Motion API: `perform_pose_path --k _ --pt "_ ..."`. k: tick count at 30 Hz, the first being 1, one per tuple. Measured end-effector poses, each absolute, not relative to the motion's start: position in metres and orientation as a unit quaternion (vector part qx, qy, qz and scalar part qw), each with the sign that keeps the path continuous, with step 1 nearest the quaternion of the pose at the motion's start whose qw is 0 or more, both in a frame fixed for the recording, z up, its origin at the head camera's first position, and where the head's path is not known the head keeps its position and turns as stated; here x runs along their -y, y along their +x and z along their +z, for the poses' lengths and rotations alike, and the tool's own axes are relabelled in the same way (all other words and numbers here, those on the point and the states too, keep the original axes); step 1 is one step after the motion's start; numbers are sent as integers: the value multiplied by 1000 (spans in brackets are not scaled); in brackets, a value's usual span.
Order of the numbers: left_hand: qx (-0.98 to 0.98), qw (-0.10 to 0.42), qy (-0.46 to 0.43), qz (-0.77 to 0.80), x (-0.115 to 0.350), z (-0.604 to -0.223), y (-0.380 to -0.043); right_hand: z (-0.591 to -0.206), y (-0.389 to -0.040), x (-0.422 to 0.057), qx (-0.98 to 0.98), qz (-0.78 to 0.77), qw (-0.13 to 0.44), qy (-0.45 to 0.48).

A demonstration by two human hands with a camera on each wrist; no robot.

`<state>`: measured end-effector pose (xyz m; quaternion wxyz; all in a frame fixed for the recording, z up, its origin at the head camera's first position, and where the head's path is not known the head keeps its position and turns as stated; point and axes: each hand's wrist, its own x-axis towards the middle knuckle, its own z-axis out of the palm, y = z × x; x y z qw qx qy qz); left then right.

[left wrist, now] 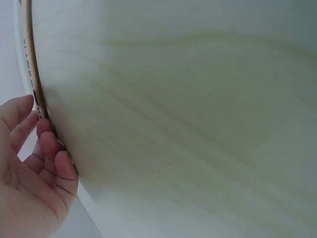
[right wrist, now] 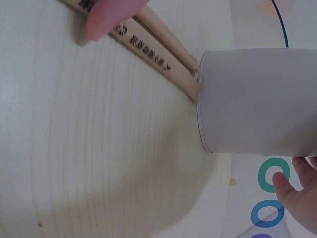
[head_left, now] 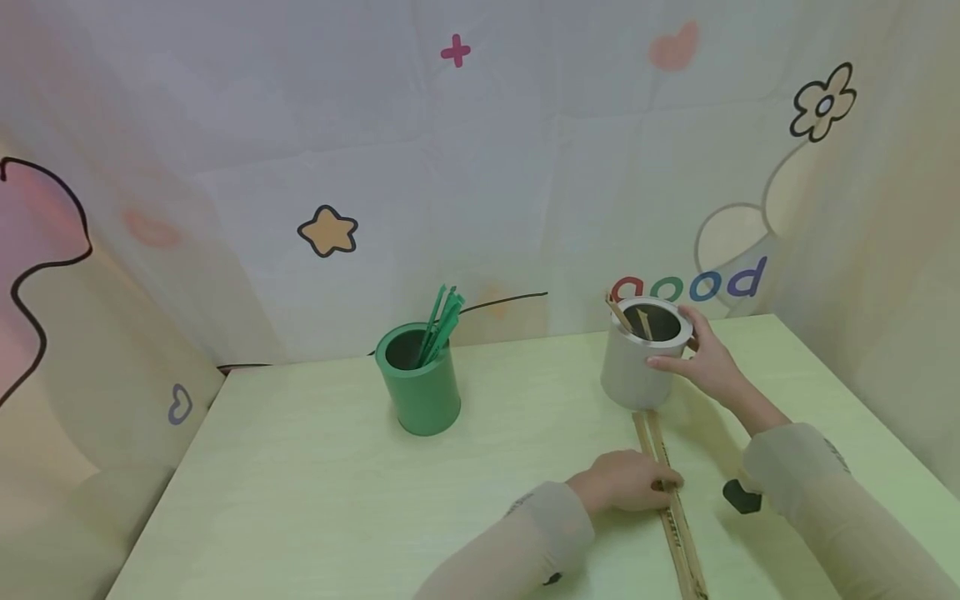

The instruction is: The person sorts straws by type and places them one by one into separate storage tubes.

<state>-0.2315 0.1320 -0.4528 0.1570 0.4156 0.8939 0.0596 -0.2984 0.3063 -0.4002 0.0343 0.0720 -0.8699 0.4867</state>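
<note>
A white cylindrical holder point(head_left: 637, 375) stands upright at the back right with a few tan sticks point(head_left: 619, 312) in it. My right hand point(head_left: 708, 354) grips its right side, fingers by the rim and thumb across the front. Two long tan sticks point(head_left: 678, 533) with black print lie side by side on the table, their far ends meeting the holder's base in the right wrist view. My left hand point(head_left: 626, 481) pinches them partway along. In the left wrist view, thumb and curled fingers point(left wrist: 49, 144) close about a stick point(left wrist: 32, 54).
A green cylindrical holder point(head_left: 427, 400) with several green sticks point(head_left: 444, 325) stands at the back, left of the white one. The pale table point(head_left: 262, 467) meets a printed curtain point(head_left: 480, 192) at its back edge. A small black object point(head_left: 741, 497) shows beside the right sleeve.
</note>
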Motion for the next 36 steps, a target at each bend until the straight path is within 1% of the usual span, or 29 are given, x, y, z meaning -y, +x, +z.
perform_pose_path --k 8,15,29,36 --pt "-895 164 407 78 -122 -454 -232 -399 -297 -305 870 486 35 72" --pt "-886 171 421 89 -107 -455 -232 -398 -296 -304 870 488 31 67" --pt "-864 212 441 117 -74 -451 -232 -397 -297 -303 878 475 20 54" --pt "-856 238 439 133 -58 -451 -230 -397 -297 -303 879 474 24 54"
